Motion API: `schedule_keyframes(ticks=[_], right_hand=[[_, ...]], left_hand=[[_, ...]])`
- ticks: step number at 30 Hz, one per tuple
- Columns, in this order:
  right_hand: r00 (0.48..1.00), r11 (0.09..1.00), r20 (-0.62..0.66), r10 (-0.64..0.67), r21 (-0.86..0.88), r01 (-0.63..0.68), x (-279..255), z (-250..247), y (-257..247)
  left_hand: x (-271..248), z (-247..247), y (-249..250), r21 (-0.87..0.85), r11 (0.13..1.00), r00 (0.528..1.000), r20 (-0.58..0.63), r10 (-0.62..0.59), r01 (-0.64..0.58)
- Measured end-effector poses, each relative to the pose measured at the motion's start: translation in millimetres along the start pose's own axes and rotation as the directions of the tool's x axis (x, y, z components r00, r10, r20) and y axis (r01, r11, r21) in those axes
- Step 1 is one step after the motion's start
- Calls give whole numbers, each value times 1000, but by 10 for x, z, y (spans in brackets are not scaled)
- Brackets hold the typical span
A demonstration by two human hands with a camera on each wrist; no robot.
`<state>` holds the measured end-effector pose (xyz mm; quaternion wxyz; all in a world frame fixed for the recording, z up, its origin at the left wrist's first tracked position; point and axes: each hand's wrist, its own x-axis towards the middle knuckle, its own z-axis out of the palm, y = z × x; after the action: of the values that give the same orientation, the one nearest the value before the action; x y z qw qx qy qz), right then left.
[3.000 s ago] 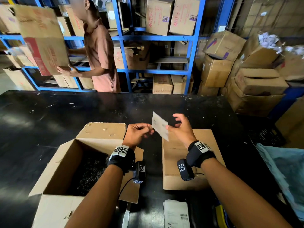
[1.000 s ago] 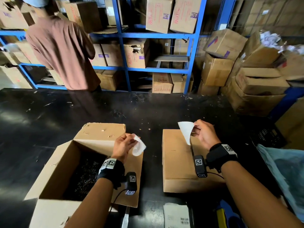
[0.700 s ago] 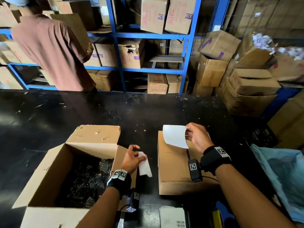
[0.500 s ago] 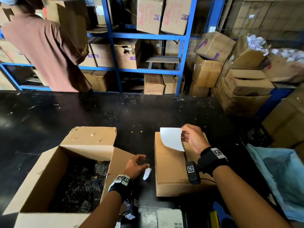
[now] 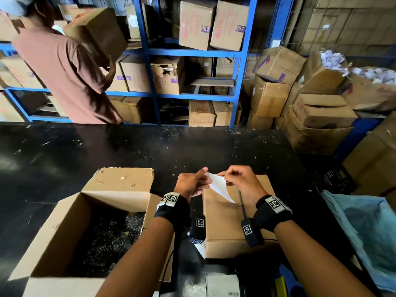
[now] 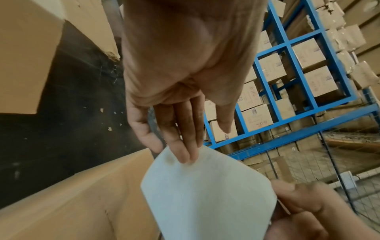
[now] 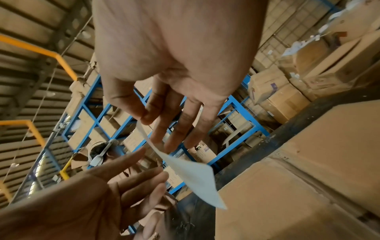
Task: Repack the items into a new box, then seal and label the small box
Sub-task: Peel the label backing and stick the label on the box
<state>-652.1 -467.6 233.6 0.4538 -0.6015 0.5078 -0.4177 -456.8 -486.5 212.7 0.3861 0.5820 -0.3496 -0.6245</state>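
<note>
Just below the frame's middle in the head view, a white label (image 5: 219, 185) hangs above the closed small box (image 5: 225, 224). The right hand (image 5: 240, 179) pinches its upper edge between thumb and fingers; the left hand (image 5: 190, 184), fingers straight, touches its left edge. Lower left, an open large box (image 5: 64, 232) holds dark pieces on the black table (image 5: 128, 151). Upper left, another person (image 5: 64, 71) lifts a carton (image 5: 98, 31).

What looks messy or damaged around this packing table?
A few things. The big open box has torn, pitted flaps. Small scraps litter the black table. On the shelves, one box has a ragged hole in its front. At the right, stacked boxes sag and spill crumpled white paper.
</note>
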Motion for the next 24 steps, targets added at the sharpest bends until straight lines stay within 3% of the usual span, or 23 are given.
schedule_keyframes(ticks=[9, 12, 16, 18, 21, 23, 24], right_hand=[[973, 958, 172, -156, -213, 191, -199, 156, 92], [964, 923, 225, -139, -323, 209, -285, 207, 139], [979, 910, 187, -83, -386, 151, -461, 215, 195], [986, 923, 117, -118, -354, 152, -551, 177, 225], [966, 953, -202, -162, -285, 100, -567, 108, 304], [921, 985, -384, -73, -173, 6, -535, 61, 308], [911, 993, -411, -25, -115, -24, -519, 46, 298]], left_hand=[[-141, -6, -47, 67, 994, 995, -59, -82, 86], [-181, -20, -82, 58, 998, 994, -113, -7, 14], [-160, -55, -100, 19, 986, 970, -180, 167, -166], [-169, -82, -93, 14, 973, 948, -222, 229, -232], [-254, -78, -58, -39, 959, 948, -165, 271, -280], [-324, -47, -42, -77, 960, 958, -124, 257, -268], [-337, -36, -53, -86, 963, 963, -113, 244, -255]])
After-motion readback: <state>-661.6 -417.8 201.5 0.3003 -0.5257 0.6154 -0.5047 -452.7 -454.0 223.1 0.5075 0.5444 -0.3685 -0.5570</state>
